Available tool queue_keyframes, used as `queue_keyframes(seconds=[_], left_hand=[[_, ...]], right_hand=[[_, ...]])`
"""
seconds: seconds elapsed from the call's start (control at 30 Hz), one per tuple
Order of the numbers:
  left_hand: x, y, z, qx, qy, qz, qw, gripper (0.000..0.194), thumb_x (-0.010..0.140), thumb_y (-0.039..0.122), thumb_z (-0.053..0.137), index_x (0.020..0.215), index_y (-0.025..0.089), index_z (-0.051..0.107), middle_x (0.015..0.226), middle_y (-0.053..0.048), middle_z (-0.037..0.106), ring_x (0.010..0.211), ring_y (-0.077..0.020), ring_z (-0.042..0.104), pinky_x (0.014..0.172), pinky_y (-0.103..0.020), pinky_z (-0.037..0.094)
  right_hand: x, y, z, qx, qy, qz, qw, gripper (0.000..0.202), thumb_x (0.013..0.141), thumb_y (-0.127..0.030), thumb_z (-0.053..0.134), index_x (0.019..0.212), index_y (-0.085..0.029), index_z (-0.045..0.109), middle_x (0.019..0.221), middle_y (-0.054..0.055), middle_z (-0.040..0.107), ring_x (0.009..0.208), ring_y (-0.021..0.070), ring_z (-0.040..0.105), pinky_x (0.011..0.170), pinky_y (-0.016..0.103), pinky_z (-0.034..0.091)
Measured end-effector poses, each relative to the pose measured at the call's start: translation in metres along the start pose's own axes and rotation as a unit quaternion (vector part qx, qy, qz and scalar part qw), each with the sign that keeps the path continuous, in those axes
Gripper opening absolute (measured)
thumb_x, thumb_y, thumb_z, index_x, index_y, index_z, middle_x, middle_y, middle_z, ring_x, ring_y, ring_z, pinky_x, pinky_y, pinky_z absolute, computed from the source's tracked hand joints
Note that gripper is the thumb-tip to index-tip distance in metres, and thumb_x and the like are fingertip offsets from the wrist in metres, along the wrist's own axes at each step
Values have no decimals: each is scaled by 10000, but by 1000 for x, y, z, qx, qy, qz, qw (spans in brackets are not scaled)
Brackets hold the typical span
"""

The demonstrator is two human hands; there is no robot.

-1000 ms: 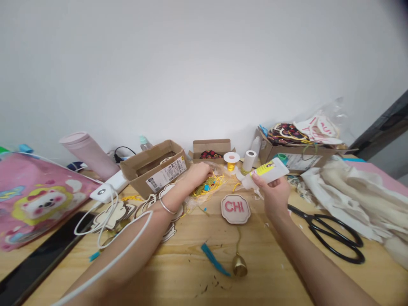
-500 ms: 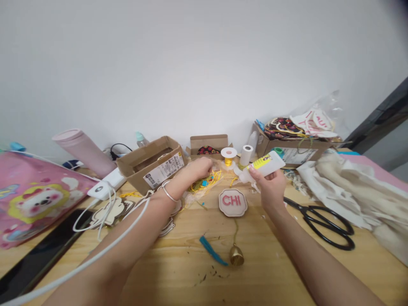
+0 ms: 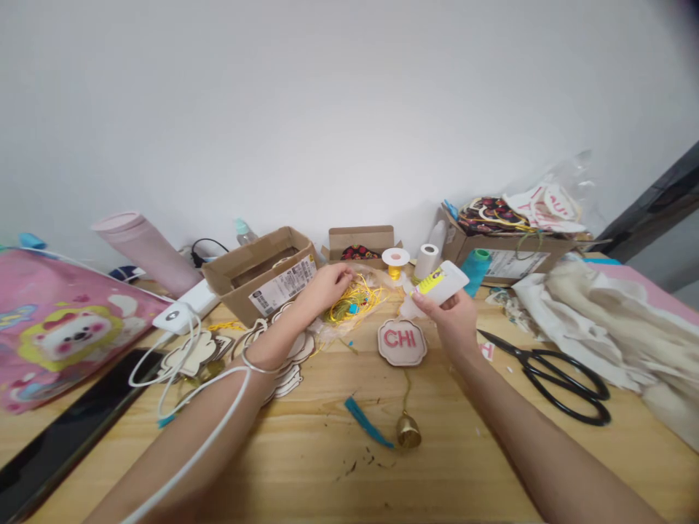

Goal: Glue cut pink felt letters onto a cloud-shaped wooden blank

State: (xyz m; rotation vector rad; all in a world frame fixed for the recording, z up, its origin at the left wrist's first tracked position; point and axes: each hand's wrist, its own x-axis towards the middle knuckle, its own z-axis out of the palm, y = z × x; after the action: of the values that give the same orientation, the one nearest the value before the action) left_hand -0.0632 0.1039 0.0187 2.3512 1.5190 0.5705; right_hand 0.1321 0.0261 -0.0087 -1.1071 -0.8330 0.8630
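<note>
My right hand (image 3: 456, 316) is wrapped round a white glue bottle (image 3: 446, 280) with a yellow label, tilted with its narrower end down to the left. Just below that end lies a scalloped plaque (image 3: 402, 343) with pink letters "CHI". A cord runs from it to a small brass bell (image 3: 408, 431), beside a teal tassel (image 3: 367, 422). My left hand (image 3: 330, 285) is over the near edge of a clear bag of yellow cords (image 3: 357, 302). Its fingertips are pressed together; whatever they may hold is too small to make out.
Black scissors (image 3: 568, 382) and crumpled cloth (image 3: 595, 320) lie on the right. Behind are an open carton (image 3: 259, 276), a filled carton (image 3: 507, 255), a yellow thread spool (image 3: 395, 262) and a teal thread cone (image 3: 477, 271). A white cable (image 3: 215, 429) crosses my left forearm.
My left hand has drawn back leftward from the yellow cords. My right hand has shifted the glue bottle left, nearer the plaque, uncovering more of the teal thread cone.
</note>
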Motion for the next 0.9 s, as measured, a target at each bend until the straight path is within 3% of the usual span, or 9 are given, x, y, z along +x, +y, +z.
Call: queue_keyframes(seconds=[0.3,0.43,0.57,0.7,0.9], left_hand=[[-35,-10,9,-136,54,-9,989,182,722,303,592,817,185,693,809,-25,702,698,-161,606,652,-256,442],[-49,-12,20,-155,40,-11,987,256,749,405,563,734,183,689,686,-2,673,610,-135,557,573,-236,395],[-50,-17,28,-125,28,-37,991,388,806,456,452,647,158,642,575,9,606,539,-115,485,517,-226,333],[-48,-18,28,-118,30,-25,992,391,847,414,386,634,163,596,584,11,587,551,-116,476,529,-227,331],[-52,-17,26,-146,31,-28,988,285,785,410,508,704,168,634,676,-2,625,608,-127,517,555,-236,364]], right_hand=[[-5,21,2,-50,-35,-11,998,395,479,-328,783,798,-173,610,786,45,701,713,219,651,652,381,534],[-8,19,5,-76,-32,-11,997,400,461,-331,789,783,-170,614,783,50,701,711,222,652,659,383,531],[-9,19,5,-111,-37,-26,993,377,477,-337,780,775,-173,619,770,49,699,702,225,651,647,384,529],[-9,23,3,-115,-18,-31,993,411,474,-329,783,812,-170,613,778,49,697,703,225,650,652,391,527],[-7,26,2,-100,-12,-47,994,392,484,-319,783,802,-174,605,773,47,696,697,215,645,650,385,526]])
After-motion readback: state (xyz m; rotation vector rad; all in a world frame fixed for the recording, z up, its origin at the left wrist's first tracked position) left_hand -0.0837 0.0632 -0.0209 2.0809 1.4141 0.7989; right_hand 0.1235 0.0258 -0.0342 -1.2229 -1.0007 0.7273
